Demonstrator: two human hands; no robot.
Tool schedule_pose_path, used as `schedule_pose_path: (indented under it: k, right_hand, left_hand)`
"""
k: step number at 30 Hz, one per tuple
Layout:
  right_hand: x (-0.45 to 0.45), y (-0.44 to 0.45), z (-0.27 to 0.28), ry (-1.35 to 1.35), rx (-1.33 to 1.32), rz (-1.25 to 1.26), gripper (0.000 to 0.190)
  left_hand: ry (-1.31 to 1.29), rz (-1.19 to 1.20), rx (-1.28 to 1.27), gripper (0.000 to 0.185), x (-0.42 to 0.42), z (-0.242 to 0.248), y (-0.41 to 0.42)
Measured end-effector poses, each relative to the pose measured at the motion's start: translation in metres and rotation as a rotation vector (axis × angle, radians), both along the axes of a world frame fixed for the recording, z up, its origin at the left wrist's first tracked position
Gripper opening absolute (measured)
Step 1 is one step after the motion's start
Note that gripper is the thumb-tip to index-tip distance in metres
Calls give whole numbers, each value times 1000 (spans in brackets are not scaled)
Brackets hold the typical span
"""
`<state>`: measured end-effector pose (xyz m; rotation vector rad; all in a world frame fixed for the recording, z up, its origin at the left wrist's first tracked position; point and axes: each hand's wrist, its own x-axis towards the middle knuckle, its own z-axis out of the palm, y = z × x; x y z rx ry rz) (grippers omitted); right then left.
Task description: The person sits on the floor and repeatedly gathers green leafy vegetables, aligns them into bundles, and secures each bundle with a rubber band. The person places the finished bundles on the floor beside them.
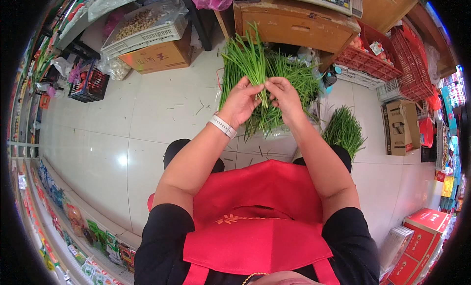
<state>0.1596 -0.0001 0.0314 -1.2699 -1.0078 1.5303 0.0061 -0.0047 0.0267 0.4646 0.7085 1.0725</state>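
Note:
My left hand, with a white band at the wrist, holds a small bunch of garlic chives near its pale stem ends. The leaves point away from me and the stems hang below the fingers. At the right edge of these stems, my right hand pinches with thumb and forefinger; whatever lies between those fingertips is too small to tell. Beneath both hands spreads a large heap of chives on clear plastic. Another bundle of chives rests on the floor by my right knee.
A wooden desk stands beyond the heap. Red plastic crates and an open cardboard carton are at right. Far left, a white crate of peanuts sits on a cardboard box. Loose leaf scraps dot the tiled floor.

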Motion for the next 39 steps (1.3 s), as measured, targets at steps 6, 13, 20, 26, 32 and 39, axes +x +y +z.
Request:
schedule_pose_path:
  k: [6,13,20,26,32,39]
  right_hand:
    - [10,4,4,88,-55,59,18]
    - [17,4,7,88,-102,14,13]
    - [20,5,5,147,-50,-83,12]
    - [21,6,0,209,46,-82,8]
    - [32,7,7,297,38,-113,6]
    - [33,9,-3,32,29,43,5]
  left_hand:
    - [15,18,36,22,4,5,4]
    - [-62,9,19,20,14,5,8]
    - [-139,58,15,15,20,-2,10]
    - [-133,171,44,19,23,-8,16]
    - [-184,211,-8,17,21,0,15]
    - [-345,79,-70,22,22,-5,15]
